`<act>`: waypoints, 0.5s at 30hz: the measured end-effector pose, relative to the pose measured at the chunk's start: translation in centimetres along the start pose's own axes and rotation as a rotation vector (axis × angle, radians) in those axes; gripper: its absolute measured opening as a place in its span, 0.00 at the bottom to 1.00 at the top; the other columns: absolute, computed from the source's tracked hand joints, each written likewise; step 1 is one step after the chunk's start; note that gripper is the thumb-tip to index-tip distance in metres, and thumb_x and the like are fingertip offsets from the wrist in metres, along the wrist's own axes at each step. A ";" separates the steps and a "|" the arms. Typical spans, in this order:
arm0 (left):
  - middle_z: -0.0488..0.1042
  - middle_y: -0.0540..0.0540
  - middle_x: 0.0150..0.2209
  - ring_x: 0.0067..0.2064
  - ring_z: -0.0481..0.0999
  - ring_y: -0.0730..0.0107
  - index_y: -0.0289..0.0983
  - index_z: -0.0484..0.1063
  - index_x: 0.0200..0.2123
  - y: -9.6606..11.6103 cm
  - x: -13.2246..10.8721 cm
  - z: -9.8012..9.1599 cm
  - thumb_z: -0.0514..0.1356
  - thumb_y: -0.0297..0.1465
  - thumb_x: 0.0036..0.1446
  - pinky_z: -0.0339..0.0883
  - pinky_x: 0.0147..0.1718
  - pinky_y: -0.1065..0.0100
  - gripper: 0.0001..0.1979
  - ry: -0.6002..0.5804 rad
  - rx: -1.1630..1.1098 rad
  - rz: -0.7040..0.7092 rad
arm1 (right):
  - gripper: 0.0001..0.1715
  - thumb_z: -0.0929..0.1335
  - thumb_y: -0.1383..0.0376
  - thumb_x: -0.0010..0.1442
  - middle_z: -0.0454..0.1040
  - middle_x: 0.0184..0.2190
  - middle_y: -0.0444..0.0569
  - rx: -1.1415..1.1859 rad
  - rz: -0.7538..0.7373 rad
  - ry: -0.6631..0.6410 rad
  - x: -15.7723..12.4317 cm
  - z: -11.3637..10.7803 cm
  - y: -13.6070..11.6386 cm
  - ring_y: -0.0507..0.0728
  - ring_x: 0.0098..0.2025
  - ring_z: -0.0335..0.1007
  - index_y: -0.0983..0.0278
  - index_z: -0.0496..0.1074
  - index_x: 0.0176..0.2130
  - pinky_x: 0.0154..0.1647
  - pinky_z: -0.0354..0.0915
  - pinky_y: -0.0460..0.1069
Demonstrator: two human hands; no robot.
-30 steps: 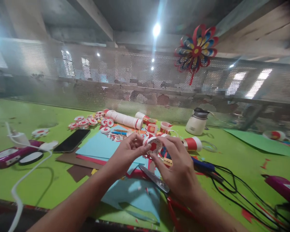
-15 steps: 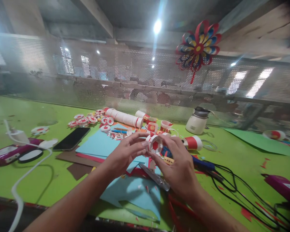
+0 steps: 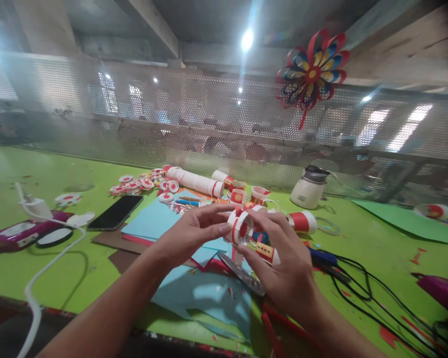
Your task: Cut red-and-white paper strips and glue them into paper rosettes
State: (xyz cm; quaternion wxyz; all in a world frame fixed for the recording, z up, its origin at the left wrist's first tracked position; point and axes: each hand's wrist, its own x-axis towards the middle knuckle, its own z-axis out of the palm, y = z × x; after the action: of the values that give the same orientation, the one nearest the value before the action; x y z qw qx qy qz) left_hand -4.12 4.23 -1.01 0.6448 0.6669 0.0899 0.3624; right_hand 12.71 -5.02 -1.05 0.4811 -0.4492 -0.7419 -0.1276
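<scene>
Between both hands, above the table, is a small white paper cup piece (image 3: 242, 227) with a red centre and a red band. My left hand (image 3: 205, 223) grips its left side, fingers along the top and thumb at the near side. My right hand (image 3: 283, 251) pinches it from the right, thumb below and fingers above. Scissors (image 3: 242, 273) with red handles lie under my right hand, on light blue paper sheets (image 3: 205, 298). A red and yellow paper cup piece (image 3: 266, 252) sits just behind my right thumb.
Behind lie a long white paper tube (image 3: 194, 180), decorated cups (image 3: 259, 194) and several red-dotted paper discs (image 3: 132, 185). A phone (image 3: 115, 213) and a white cable (image 3: 33, 283) are at left. Black cords (image 3: 362, 293) run at right, before a white jug (image 3: 309, 189).
The cup piece has turned, so its open face points more to the right and its banded side shows. Both hands keep hold of it. The view has shifted slightly.
</scene>
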 end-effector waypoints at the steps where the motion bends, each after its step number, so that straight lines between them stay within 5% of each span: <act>1: 0.76 0.42 0.42 0.43 0.73 0.65 0.39 0.70 0.51 0.1 0.0 0.0 0.61 0.30 0.55 0.64 0.43 0.63 0.19 -0.008 0.004 0.005 | 0.28 0.69 0.68 0.56 0.66 0.46 0.53 -0.009 -0.016 0.003 0.0 0.0 0.0 0.58 0.49 0.63 0.65 0.62 0.55 0.51 0.62 0.55; 15: 0.75 0.42 0.46 0.45 0.74 0.66 0.39 0.70 0.51 0.6 -0.3 -0.1 0.60 0.29 0.56 0.66 0.46 0.63 0.19 -0.049 0.057 0.013 | 0.27 0.68 0.72 0.57 0.66 0.47 0.54 -0.059 -0.076 -0.018 -0.4 -0.2 -0.9 0.59 0.51 0.62 0.67 0.61 0.56 0.52 0.62 0.57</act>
State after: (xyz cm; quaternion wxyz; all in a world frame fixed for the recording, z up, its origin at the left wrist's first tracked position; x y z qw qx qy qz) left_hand -4.58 4.11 -0.61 0.6253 0.6942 0.0800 0.3474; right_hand 12.18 -5.90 -1.09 0.4560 -0.4356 -0.7586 -0.1636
